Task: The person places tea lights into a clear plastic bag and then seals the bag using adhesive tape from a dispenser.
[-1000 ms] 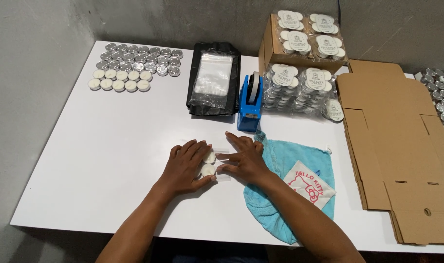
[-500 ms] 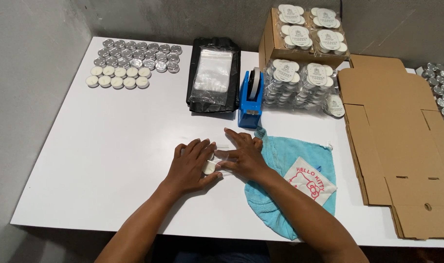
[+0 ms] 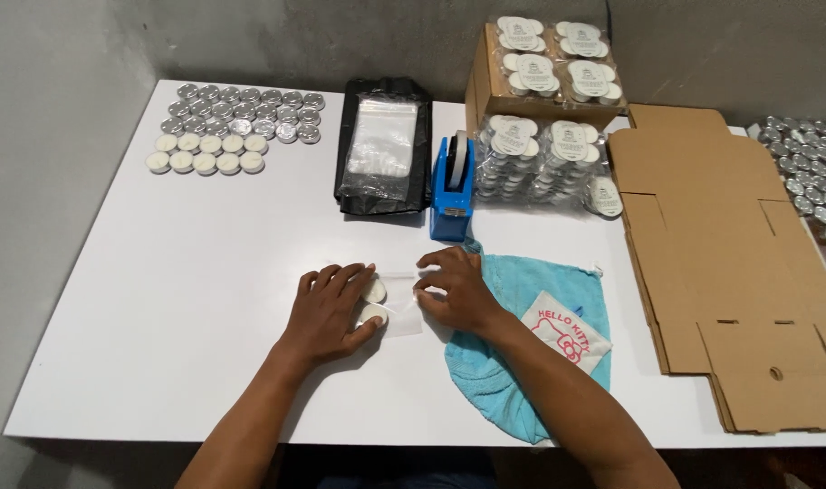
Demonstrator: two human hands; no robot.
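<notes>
I see my left hand point(image 3: 327, 311) lying flat, fingers spread, pressing on two white tealights point(image 3: 373, 302) inside a small clear bag point(image 3: 397, 299) near the middle of the tabletop's point(image 3: 187, 299) front half. My right hand point(image 3: 456, 290) is curled, fingertips pinching the bag's right end, wrist over a blue cloth pouch point(image 3: 522, 349) at the front edge. A blue tape dispenser point(image 3: 453, 187) stands just behind. Loose tealights point(image 3: 232, 127) fill the far left corner; flattened cardboard boxes point(image 3: 721, 263) lie along the right edge.
</notes>
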